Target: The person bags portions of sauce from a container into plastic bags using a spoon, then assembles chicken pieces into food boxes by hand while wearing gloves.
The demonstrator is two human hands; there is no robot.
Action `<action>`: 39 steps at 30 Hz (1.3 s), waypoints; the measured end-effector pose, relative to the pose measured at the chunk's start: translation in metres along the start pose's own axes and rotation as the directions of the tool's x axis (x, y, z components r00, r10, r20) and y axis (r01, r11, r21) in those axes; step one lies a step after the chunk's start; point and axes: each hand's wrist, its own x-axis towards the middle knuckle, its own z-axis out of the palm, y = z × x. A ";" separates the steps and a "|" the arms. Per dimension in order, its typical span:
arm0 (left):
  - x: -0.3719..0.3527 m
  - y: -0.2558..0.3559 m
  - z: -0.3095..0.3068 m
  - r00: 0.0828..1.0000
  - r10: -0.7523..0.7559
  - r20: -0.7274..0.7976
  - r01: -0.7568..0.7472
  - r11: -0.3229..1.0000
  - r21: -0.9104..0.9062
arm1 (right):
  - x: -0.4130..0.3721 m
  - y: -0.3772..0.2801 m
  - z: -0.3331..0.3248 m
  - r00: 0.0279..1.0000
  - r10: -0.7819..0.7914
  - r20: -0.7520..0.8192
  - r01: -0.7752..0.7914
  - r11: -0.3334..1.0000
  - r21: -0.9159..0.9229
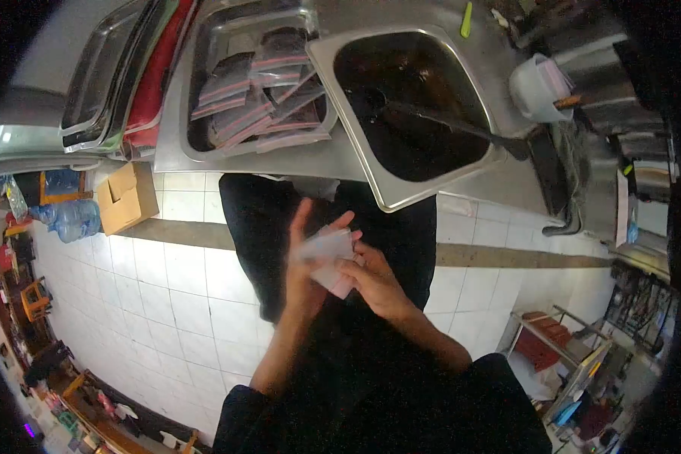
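In front of my dark clothing, both hands are on a small stack of clear plastic bags (330, 253) with a pinkish tint, blurred by motion. My left hand (304, 265) cradles the bags from the left and below, one digit pointing up and other fingertips showing past their far edge. My right hand (377, 281) pinches them from the right, thumb on top. On the counter ahead, a metal tray (194, 140) holds several filled zip bags (238, 113) with red seal strips. Beside it, a steel pan (378, 185) of dark liquid has a dark-handled ladle (461, 123) in it.
Stacked trays (91, 83) lean at the counter's left, near a red one (155, 83). A white bowl (533, 91) and a green-handled utensil (466, 20) are at the right. A cardboard box (126, 198) and water bottles (76, 219) stand left; a metal rack (560, 340) stands right.
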 end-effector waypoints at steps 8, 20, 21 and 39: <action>0.004 -0.009 0.022 0.980 0.194 -0.039 -0.197 0.974 -0.115 | -0.005 -0.007 0.018 0.954 -0.151 -0.258 0.206 0.957 0.203; 0.003 0.000 0.034 0.966 0.257 0.025 -0.256 0.966 -0.018 | -0.007 -0.016 0.010 0.961 -0.274 -0.020 0.267 0.948 -0.174; 0.003 0.000 0.034 0.965 0.263 -0.010 -0.262 0.964 0.035 | -0.007 -0.015 0.009 0.962 -0.273 -0.023 0.265 0.948 -0.175; -0.017 0.044 0.024 0.959 0.220 0.178 -0.271 0.528 0.805 | -0.032 -0.079 -0.022 0.704 -0.710 0.029 0.387 0.349 -0.854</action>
